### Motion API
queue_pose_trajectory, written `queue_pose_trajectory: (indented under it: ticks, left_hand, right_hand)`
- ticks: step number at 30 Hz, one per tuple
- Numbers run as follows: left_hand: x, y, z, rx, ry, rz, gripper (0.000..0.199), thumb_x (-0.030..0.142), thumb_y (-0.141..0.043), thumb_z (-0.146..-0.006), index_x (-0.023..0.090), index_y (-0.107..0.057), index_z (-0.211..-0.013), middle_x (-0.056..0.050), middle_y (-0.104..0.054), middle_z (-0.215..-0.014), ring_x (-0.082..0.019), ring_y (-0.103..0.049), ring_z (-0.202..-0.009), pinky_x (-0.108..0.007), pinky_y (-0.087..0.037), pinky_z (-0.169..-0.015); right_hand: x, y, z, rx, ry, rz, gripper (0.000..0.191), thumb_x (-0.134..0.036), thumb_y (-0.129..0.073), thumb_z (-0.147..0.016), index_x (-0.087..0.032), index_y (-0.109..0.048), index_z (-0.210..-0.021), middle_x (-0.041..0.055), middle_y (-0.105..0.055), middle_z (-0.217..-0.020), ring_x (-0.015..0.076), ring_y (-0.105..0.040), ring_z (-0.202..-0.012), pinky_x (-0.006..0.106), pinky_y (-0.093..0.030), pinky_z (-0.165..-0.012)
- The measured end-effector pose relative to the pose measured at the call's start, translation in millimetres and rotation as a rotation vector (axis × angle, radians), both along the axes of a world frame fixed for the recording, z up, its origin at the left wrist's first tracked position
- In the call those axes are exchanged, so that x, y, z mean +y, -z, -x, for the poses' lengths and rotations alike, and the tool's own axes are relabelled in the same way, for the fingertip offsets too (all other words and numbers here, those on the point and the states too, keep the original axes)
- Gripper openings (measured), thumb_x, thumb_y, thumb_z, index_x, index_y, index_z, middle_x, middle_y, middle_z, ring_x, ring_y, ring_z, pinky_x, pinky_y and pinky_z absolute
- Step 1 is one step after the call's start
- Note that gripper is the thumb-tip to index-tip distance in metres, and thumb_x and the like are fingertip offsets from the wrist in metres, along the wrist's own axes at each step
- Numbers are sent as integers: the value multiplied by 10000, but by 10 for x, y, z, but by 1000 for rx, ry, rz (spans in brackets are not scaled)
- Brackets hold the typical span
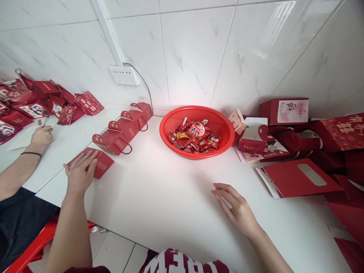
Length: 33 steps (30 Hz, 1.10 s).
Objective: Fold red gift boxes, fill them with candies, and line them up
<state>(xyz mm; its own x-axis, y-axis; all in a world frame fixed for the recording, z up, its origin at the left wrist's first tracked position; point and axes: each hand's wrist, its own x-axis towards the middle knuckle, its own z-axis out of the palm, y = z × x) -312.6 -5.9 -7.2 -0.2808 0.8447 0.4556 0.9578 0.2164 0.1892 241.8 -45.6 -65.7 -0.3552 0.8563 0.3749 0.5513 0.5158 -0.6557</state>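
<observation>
My left hand [81,171] lies over a red cardboard gift box [104,163], its fingers across the top and the thumb along the near side. The hand covers the box's top, so its handle does not show. This box stands at the near end of a row of matching gift boxes [109,141] with raised handle tops and red cords. My right hand [234,206] is over the white table [162,189], fingers extended and slightly bent, holding nothing. Beyond it, a red plastic basket [168,146] holds wrapped candies [196,138] in mostly red wrappers.
Several red boxes and bags [284,146] crowd the right side, with a flat red one [301,178] nearest. More red packages [42,98] lie heaped at the far left. There, another person's hand [42,136] is on the table. A power strip [124,75] is on the tiled wall.
</observation>
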Motion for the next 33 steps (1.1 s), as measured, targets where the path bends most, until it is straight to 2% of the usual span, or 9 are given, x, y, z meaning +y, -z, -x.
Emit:
queue_pose_trajectory:
  ticks: [13, 20, 28, 30, 33]
  left_hand:
    - [237, 5, -70, -7, 24, -36, 452, 446, -362, -1042, 200, -536, -1379, -92, -506, -1470, -267, -394, -1390, -651, -15, -1138]
    - [262, 8, -84, 13, 17, -37, 440, 436, -364, -1042, 212, -528, -1383, -83, -501, -1476, -258, -400, -1384, -667, -31, -1131]
    - [310, 23, 14, 28, -32, 18, 482, 471, -336, -1026, 223, -521, -1395, -93, -517, -1461, -265, -452, -1355, -634, -33, -1154]
    - [333, -3, 55, 27, -43, 38, 505, 490, -302, -1022, 230, -515, -1398, -94, -525, -1453, -259, -461, -1347, -624, -42, -1159]
    - [368, -92, 113, 26, -54, 142, 527, 500, -234, -1019, 257, -478, -1418, -79, -480, -1495, -279, -430, -1367, -675, -81, -1131]
  right_hand:
    - [5, -6, -3, -2, -7, 3, 237, -171, -487, -979, -256, -640, -1139, 86, -600, -1241, 209, -641, -1086, 341, -566, -865]
    - [12, -8, -5, -9, -2, -11, 236, -173, -485, -979, -254, -641, -1137, 86, -611, -1229, 209, -649, -1067, 353, -561, -873]
    - [8, -27, 21, -19, -5, -7, 246, -172, -469, -983, -251, -640, -1141, 93, -613, -1234, 208, -652, -1062, 355, -564, -874]
    - [3, -49, 27, -20, -11, -20, 250, -171, -464, -984, -249, -642, -1140, 97, -617, -1227, 204, -658, -1051, 353, -565, -876]
    - [16, -170, -27, -38, -14, -50, 255, -174, -456, -987, -246, -643, -1144, 104, -621, -1224, 197, -667, -1030, 351, -570, -875]
